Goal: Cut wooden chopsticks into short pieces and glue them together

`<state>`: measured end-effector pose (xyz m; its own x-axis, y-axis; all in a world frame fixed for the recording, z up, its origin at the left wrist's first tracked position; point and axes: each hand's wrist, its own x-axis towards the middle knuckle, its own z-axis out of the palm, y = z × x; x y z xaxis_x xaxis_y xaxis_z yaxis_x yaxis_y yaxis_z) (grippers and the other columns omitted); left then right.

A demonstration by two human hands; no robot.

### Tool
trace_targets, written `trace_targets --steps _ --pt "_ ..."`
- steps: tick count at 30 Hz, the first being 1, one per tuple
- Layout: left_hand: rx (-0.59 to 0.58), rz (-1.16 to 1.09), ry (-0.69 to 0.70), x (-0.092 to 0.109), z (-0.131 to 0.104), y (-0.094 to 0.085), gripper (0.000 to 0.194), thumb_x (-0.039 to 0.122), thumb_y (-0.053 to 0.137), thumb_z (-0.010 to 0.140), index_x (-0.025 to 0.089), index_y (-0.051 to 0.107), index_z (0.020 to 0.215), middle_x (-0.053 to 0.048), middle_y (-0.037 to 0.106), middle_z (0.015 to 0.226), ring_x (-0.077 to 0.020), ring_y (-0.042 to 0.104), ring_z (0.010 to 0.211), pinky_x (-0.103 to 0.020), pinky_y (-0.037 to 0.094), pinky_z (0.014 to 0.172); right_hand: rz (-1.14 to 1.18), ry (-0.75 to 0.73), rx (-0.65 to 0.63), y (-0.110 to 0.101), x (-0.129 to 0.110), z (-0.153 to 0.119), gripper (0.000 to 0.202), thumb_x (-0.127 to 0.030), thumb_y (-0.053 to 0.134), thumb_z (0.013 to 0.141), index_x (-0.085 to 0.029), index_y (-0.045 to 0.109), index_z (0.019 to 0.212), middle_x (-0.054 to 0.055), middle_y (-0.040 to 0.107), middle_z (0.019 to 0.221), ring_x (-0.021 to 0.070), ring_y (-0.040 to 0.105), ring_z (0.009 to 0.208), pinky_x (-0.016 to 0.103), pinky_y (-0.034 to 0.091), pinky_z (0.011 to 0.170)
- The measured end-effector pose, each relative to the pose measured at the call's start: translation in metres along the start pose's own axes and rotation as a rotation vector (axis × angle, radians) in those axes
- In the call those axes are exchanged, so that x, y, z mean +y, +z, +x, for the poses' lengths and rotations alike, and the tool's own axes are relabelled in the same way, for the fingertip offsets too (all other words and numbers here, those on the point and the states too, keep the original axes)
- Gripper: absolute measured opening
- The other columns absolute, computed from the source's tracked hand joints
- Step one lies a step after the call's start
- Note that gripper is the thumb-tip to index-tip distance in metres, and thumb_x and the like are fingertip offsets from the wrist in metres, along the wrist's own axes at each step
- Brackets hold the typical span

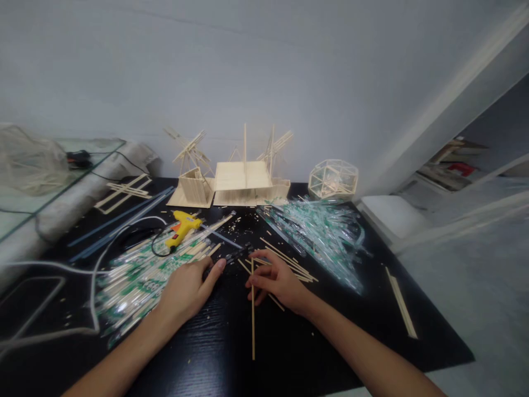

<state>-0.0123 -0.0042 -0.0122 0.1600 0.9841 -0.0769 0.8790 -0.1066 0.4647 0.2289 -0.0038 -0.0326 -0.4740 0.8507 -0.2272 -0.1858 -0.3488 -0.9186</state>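
My right hand (275, 275) pinches a thin wooden stick (253, 325) between thumb and fingers. The stick points toward me, its far end by the fingertips. My left hand (192, 284) is closed around a dark tool (237, 253), whose black head sticks out beyond the thumb toward the stick's far end. Its kind I cannot make out, as the hand covers most of it. More loose sticks (295, 264) lie just behind my right hand. Left of my left hand are bundled sticks in clear and green plastic wrappers (144, 275).
A yellow glue gun (182, 229) rests on the wrapped sticks, its white cord (97, 281) looping left. Stick-built models (243, 176) stand along the wall, with a round stick frame (333, 179) to their right. Crumpled wrappers (326, 237) and a few sticks (400, 303) lie on the right.
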Motion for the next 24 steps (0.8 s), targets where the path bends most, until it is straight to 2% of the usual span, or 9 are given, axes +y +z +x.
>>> trace_targets --steps 5,9,12,17,24 --pt "0.009 -0.046 0.056 0.0003 -0.0011 0.0026 0.059 0.067 0.024 0.1 0.024 0.055 0.074 -0.005 0.067 0.071 -0.0251 0.065 0.071 -0.035 0.041 0.069 0.023 -0.014 0.055 0.0008 -0.0003 0.001 0.061 -0.039 0.088 0.074 -0.023 0.045 0.115 -0.001 0.075 0.08 0.0186 0.077 0.066 0.026 0.061 0.057" --pt "-0.006 -0.055 0.096 0.0 -0.0007 0.0052 0.056 0.066 0.027 0.1 0.024 0.053 0.075 -0.004 0.067 0.071 -0.0243 0.064 0.071 -0.035 0.04 0.068 0.014 -0.043 0.089 0.0007 -0.0015 0.0008 0.061 -0.039 0.087 0.075 -0.024 0.045 0.117 -0.001 0.075 0.081 0.0186 0.077 0.068 0.026 0.061 0.058" --pt "-0.017 -0.047 0.109 -0.0006 -0.0001 0.0072 0.054 0.066 0.03 0.1 0.024 0.055 0.077 -0.004 0.068 0.073 -0.0246 0.065 0.074 -0.035 0.041 0.07 0.006 -0.044 0.092 0.0007 -0.0019 0.0006 0.064 -0.037 0.087 0.075 -0.023 0.046 0.122 -0.001 0.075 0.081 0.0181 0.077 0.066 0.027 0.062 0.059" --pt "-0.035 -0.03 0.114 -0.0002 -0.0007 0.0069 0.057 0.069 0.031 0.098 0.023 0.058 0.08 -0.006 0.07 0.077 -0.0263 0.067 0.078 -0.037 0.043 0.074 0.0 -0.025 0.086 -0.0004 0.0 0.001 0.061 -0.038 0.087 0.074 -0.022 0.048 0.118 0.0 0.076 0.081 0.0192 0.077 0.065 0.024 0.059 0.055" --pt "-0.022 0.002 0.126 0.0001 -0.0014 0.0034 0.057 0.067 0.03 0.1 0.023 0.06 0.08 -0.005 0.072 0.079 -0.0254 0.068 0.077 -0.037 0.044 0.073 -0.01 -0.067 0.092 -0.0028 0.0007 0.0028 0.06 -0.037 0.086 0.076 -0.022 0.052 0.122 0.0 0.076 0.082 0.0182 0.077 0.064 0.022 0.056 0.054"
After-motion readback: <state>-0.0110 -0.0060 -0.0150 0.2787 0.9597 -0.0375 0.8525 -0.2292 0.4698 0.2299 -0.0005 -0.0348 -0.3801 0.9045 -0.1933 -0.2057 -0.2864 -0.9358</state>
